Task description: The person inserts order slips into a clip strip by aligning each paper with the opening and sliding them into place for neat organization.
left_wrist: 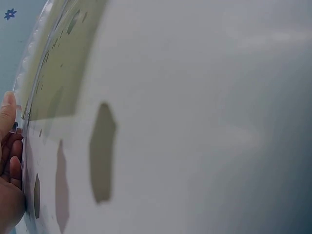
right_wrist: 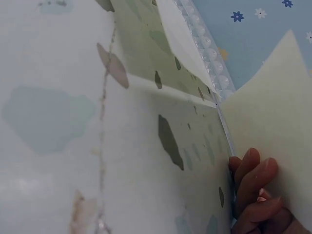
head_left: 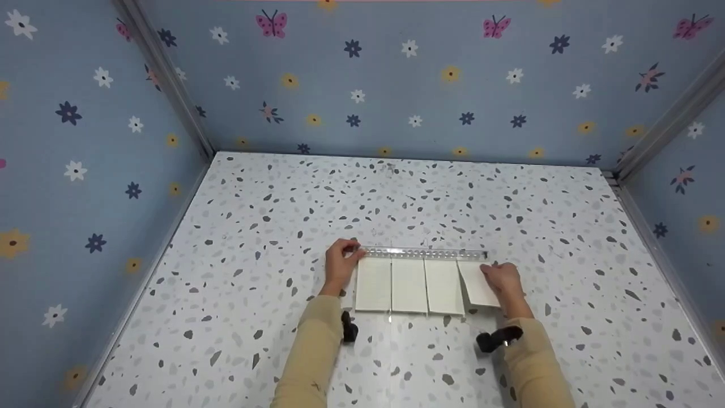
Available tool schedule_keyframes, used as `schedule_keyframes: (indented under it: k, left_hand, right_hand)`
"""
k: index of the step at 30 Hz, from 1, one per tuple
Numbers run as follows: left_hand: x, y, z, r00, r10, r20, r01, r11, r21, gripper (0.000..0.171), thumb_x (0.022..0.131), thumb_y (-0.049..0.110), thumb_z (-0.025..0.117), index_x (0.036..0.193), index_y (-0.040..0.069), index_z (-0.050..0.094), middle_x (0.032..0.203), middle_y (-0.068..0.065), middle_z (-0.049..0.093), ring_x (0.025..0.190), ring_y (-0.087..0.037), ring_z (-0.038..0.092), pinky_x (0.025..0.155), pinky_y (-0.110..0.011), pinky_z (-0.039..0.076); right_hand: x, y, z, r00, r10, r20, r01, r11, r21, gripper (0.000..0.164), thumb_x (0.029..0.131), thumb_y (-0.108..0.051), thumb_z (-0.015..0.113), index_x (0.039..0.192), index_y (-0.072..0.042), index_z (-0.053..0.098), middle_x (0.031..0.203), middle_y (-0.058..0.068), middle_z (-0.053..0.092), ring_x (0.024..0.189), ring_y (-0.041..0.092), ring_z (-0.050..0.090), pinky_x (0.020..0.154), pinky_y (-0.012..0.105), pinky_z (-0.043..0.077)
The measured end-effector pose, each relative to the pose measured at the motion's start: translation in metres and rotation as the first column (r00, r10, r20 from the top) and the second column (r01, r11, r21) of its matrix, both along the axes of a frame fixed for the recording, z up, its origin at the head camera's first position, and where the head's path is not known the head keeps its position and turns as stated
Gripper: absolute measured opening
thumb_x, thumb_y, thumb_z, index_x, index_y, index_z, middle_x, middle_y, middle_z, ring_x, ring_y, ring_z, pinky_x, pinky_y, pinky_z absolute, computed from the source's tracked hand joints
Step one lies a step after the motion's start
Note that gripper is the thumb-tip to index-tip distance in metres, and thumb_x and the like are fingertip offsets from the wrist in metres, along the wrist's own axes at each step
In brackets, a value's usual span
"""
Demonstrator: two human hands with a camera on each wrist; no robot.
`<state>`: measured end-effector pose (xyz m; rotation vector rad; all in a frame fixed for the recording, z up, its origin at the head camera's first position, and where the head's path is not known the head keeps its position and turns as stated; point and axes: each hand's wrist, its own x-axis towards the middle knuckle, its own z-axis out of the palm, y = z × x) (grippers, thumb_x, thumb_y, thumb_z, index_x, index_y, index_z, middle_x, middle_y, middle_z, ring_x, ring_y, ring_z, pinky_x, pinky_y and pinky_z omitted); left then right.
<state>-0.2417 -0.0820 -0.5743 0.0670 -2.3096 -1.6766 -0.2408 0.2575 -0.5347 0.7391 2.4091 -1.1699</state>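
Observation:
A clear plastic strip with rows of round bumps (head_left: 425, 253) lies crosswise on the speckled table. My left hand (head_left: 342, 265) pinches its left end between thumb and fingers; in the left wrist view the thumb (left_wrist: 7, 114) presses on that end. Below the strip, pale yellow-green paper slips form a row: the left slip (head_left: 374, 286), the second slip (head_left: 409, 286) and the third slip (head_left: 444, 288). At the row's right end, my right hand (head_left: 505, 283) grips the right edge of another paper slip (head_left: 476, 283), which is tilted up, its shaded underside side showing at the left.
Black wrist straps with cameras (head_left: 349, 328) sit at both wrists, close over the table (head_left: 272, 215). Blue flowered panels (head_left: 385, 79) wall the table at the back and both sides, joined by grey metal posts (head_left: 170, 79).

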Motion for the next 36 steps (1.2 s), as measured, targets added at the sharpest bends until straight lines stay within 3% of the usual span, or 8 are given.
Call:
schedule_keyframes:
  k: [9,16,22,30,36]
  left_hand:
    - [0.0,0.0,0.0,1.0,0.001,0.026,-0.001,1.0,0.009,0.02,0.074,0.006,0.07,0.09,-0.003,0.063,0.087,-0.012,0.06,0.081,-0.021,0.055,0.076,-0.032,0.044]
    - [0.0,0.001,0.002,0.999,0.001,0.049,-0.001,1.0,-0.005,0.02,0.075,0.006,0.069,0.092,-0.002,0.063,0.087,-0.01,0.06,0.082,-0.02,0.055,0.077,-0.031,0.044]
    - [0.0,0.001,0.002,0.999,0.003,0.051,-0.003,1.0,-0.001,0.021,0.074,0.006,0.07,0.092,-0.002,0.063,0.086,-0.01,0.06,0.082,-0.02,0.055,0.077,-0.03,0.044]
    - [-0.001,0.001,0.001,1.0,-0.003,0.006,0.003,1.0,0.027,0.02,0.073,0.005,0.07,0.089,-0.004,0.063,0.086,-0.013,0.06,0.081,-0.023,0.055,0.076,-0.033,0.044]
    - [0.0,0.0,0.001,1.0,-0.001,0.026,0.0,1.0,0.026,0.02,0.074,0.005,0.07,0.09,-0.003,0.063,0.086,-0.012,0.06,0.082,-0.022,0.055,0.077,-0.032,0.044]
  right_hand:
    - [-0.001,0.0,0.001,0.999,-0.015,0.032,0.016,0.999,-0.032,0.059,0.09,-0.028,0.046,0.129,0.012,0.03,0.13,0.029,0.033,0.117,0.038,0.037,0.096,0.042,0.031]
    - [0.001,0.002,0.003,0.996,0.079,-0.028,-0.078,0.996,0.038,0.057,0.089,-0.027,0.045,0.126,0.014,0.034,0.129,0.03,0.034,0.118,0.04,0.035,0.097,0.043,0.03]
    - [0.006,0.003,0.004,0.999,0.025,-0.044,-0.027,0.999,-0.038,0.055,0.089,-0.025,0.047,0.129,0.011,0.033,0.132,0.026,0.033,0.119,0.036,0.035,0.097,0.042,0.03]
    - [0.017,0.005,0.007,0.982,0.033,-0.183,-0.039,0.999,-0.032,0.048,0.086,-0.023,0.05,0.118,0.013,0.045,0.115,0.028,0.046,0.103,0.036,0.047,0.086,0.041,0.04]
    - [0.021,0.006,0.011,0.974,0.06,-0.22,-0.055,0.998,0.03,0.043,0.086,-0.023,0.051,0.112,0.011,0.05,0.105,0.025,0.053,0.087,0.028,0.054,0.07,0.033,0.047]
